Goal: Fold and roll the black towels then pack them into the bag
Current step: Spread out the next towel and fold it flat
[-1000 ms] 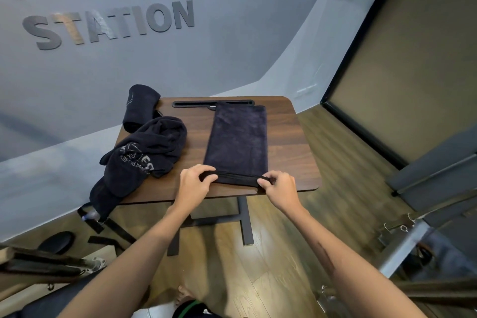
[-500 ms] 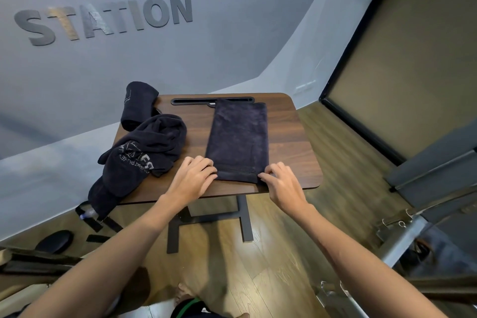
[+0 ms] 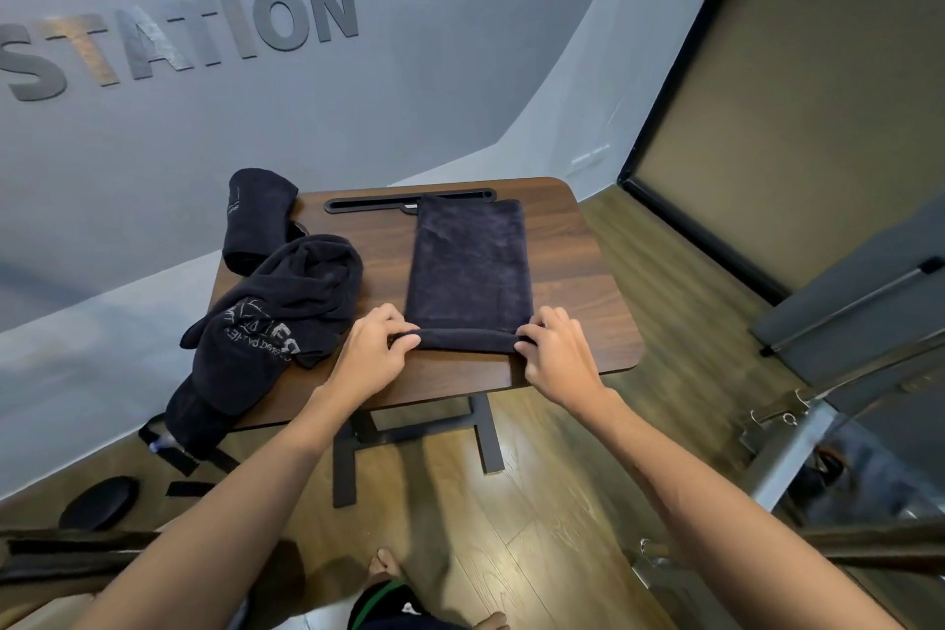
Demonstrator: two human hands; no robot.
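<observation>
While both hands' fingers (image 3: 396,338) pinch its rolled near edge, the towel (image 3: 468,266) lies lengthwise — pointing away.

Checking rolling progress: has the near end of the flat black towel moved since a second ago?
Yes. The rolled near end of the flat black towel sits farther from the wooden table's near edge, toward the black slot.
</observation>
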